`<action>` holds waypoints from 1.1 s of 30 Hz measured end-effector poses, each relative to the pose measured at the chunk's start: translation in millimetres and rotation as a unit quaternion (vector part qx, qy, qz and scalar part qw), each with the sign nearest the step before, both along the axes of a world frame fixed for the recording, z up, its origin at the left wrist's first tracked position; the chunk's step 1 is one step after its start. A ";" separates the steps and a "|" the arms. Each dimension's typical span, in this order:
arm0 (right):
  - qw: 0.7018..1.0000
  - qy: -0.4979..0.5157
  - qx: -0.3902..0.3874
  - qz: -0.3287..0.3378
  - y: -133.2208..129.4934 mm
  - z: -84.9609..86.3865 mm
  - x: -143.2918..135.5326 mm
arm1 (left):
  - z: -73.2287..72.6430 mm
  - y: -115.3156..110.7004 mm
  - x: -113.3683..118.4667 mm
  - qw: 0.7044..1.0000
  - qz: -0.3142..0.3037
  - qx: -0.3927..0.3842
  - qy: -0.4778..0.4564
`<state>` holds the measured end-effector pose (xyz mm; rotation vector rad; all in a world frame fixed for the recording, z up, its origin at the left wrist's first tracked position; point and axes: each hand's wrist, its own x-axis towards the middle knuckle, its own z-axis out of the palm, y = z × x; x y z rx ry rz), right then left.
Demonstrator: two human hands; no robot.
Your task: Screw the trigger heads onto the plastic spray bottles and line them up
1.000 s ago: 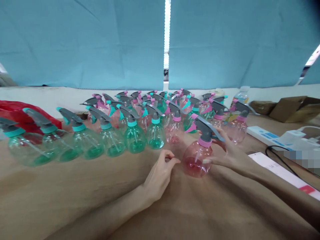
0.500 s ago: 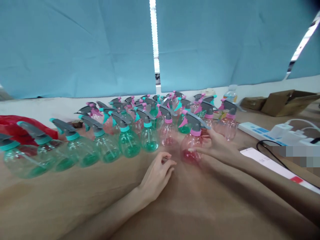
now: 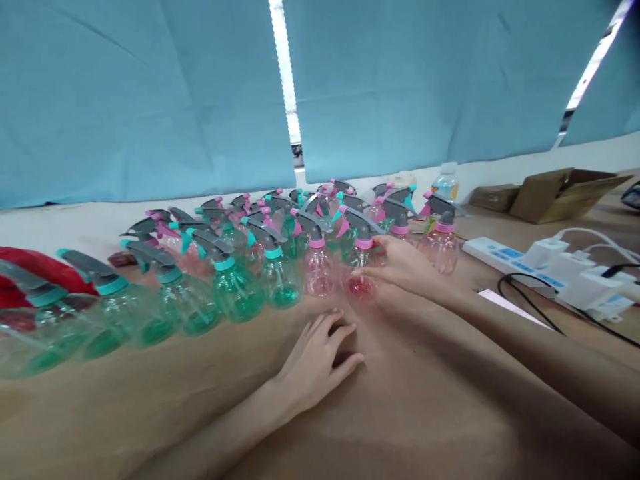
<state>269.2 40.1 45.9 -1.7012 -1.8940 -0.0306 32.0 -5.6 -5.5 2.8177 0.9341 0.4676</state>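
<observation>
My right hand (image 3: 400, 263) is closed around the right side of a pink spray bottle (image 3: 360, 280) with a grey and pink trigger head. That bottle stands upright at the right end of the front row, beside another pink spray bottle (image 3: 320, 270). My left hand (image 3: 320, 360) rests on the table (image 3: 400, 413) with its fingers spread, holding nothing, in front of the pink bottles. Leftward along the row stand several green spray bottles (image 3: 237, 290) with turquoise collars. More pink and green ones crowd behind, partly hidden.
A further pink spray bottle (image 3: 443, 247) stands right of my right hand, with a clear drink bottle (image 3: 447, 181) behind. At right lie a power strip (image 3: 500, 260) with plugs and cables, a phone (image 3: 515, 309) and an opened cardboard box (image 3: 555, 197). Red plastic (image 3: 40, 270) lies far left.
My right hand has moved the pink spray bottle back and left, close to its pink neighbour. My left hand's fingers have spread out onto the table. The camera view has shifted slightly right.
</observation>
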 end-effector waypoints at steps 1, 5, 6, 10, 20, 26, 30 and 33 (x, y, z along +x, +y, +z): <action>1.000 -0.003 -0.004 -0.007 1.8 1.1 -1.2 | 0.2 0.0 1.5 1.000 0.000 -0.002 0.004; 0.999 -0.022 -0.019 -0.025 6.2 7.7 -5.8 | 0.5 0.5 6.8 1.000 0.005 -0.012 0.019; 0.999 -0.028 -0.024 -0.028 6.5 10.0 -6.9 | 0.3 0.7 8.0 1.000 0.005 -0.014 0.020; 0.997 -0.044 -0.043 -0.052 7.6 17.6 -11.7 | -1.4 2.4 13.6 1.000 -0.001 -0.020 0.015; 0.995 -0.039 -0.056 -0.067 14.9 19.2 -19.0 | -1.0 9.2 37.8 0.999 -0.031 -0.032 0.010; 0.998 -0.021 -0.052 -0.030 8.7 18.5 -13.4 | -4.2 12.6 49.5 0.999 -0.038 -0.032 -0.005; 0.999 0.004 -0.041 -0.001 -8.9 22.4 3.2 | -3.0 15.8 55.4 0.998 -0.051 -0.029 -0.018; 0.999 0.011 -0.040 0.004 -24.3 26.5 24.0 | -2.4 19.7 59.0 0.998 -0.054 -0.026 -0.027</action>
